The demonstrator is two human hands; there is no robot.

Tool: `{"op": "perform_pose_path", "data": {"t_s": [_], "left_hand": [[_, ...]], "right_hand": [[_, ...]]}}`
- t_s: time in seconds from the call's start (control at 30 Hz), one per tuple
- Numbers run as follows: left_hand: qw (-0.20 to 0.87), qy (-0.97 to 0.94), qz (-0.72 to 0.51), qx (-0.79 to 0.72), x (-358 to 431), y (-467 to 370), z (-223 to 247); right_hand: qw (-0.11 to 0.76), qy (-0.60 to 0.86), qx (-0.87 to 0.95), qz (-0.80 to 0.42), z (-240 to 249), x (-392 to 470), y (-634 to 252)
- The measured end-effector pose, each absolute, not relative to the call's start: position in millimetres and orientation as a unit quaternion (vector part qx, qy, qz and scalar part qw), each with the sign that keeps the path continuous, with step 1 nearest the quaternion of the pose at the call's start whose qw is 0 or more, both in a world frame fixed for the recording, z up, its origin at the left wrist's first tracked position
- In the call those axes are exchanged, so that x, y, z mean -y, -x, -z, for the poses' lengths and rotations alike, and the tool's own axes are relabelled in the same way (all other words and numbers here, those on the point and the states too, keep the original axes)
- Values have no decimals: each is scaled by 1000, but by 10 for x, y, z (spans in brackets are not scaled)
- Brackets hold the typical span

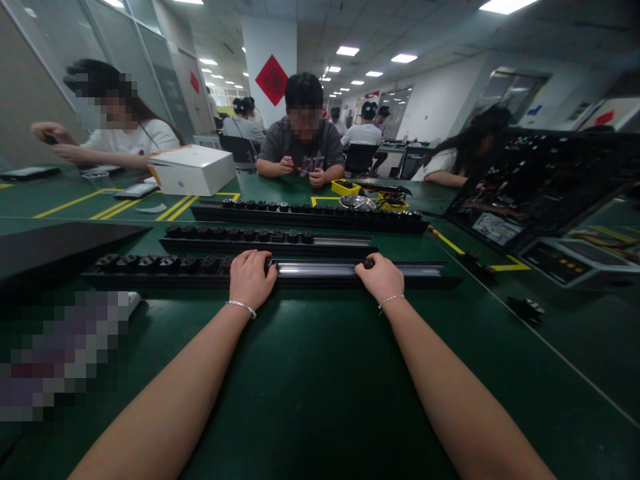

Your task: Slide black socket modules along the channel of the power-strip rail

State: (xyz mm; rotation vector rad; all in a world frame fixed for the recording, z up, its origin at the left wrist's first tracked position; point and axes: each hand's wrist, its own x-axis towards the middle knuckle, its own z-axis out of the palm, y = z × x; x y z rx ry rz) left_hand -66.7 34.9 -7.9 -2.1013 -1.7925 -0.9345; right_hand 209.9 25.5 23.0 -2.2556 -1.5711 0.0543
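Across the green table in front of me lies a long black rail (320, 269) with a shiny inner channel. A row of small black socket-like modules (169, 263) fills its left part. My left hand (251, 281) is closed over the rail at the right end of that row, a dark module (270, 263) showing partly between thumb and fingers. Farther right, my right hand (384, 277) pinches a small round black piece (369, 263) at the rail's channel; its underside is hidden. Two more rails, a shorter one (345, 246) and a long one (300, 215), lie behind, also bearing black modules.
A white box (193, 175) stands at the back left. Yellow bins (345, 187) and a metal bowl (357, 203) are behind the rails. At right are an open black case (545, 187), a power supply (575, 260) and a loose black part (526, 309). A co-worker (303, 150) sits opposite.
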Motion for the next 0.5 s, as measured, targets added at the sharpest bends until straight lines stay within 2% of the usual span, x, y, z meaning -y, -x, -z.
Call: {"op": "perform_pose_path", "data": {"t_s": [0.5], "left_hand": [[97, 745, 328, 573, -378, 659, 114]], "right_hand": [[192, 813, 549, -29, -256, -244, -2175]]}}
